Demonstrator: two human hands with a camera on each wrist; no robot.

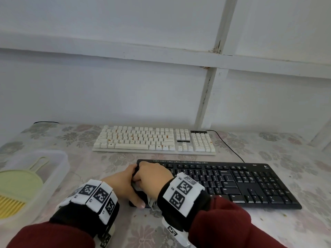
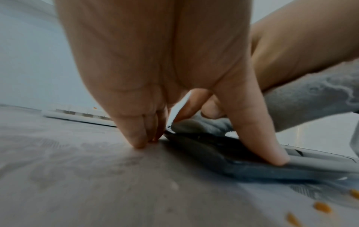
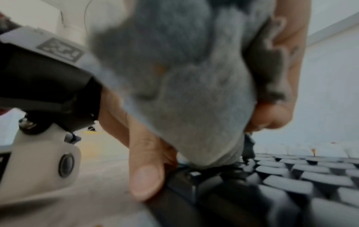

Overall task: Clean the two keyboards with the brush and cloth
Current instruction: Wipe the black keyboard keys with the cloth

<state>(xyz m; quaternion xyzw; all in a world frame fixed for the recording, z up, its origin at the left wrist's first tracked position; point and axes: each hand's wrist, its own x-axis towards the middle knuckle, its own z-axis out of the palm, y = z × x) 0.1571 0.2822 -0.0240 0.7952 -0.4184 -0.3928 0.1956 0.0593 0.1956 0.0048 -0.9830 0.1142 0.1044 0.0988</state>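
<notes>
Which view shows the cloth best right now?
The right wrist view: the grey cloth fills it, bunched in the right hand and pressed onto the black keyboard. The left wrist view shows part of it. The head view shows only a scrap below the hand.

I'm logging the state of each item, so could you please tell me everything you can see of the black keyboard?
The black keyboard is a flat, full-size board of matte black plastic with low keys, a number pad and a small logo at its far right corner. It lies flat on the floral tablecloth, nearer than the white keyboard. The left hand steadies its left end, while the right hand presses a grey cloth onto the keys there.
</notes>
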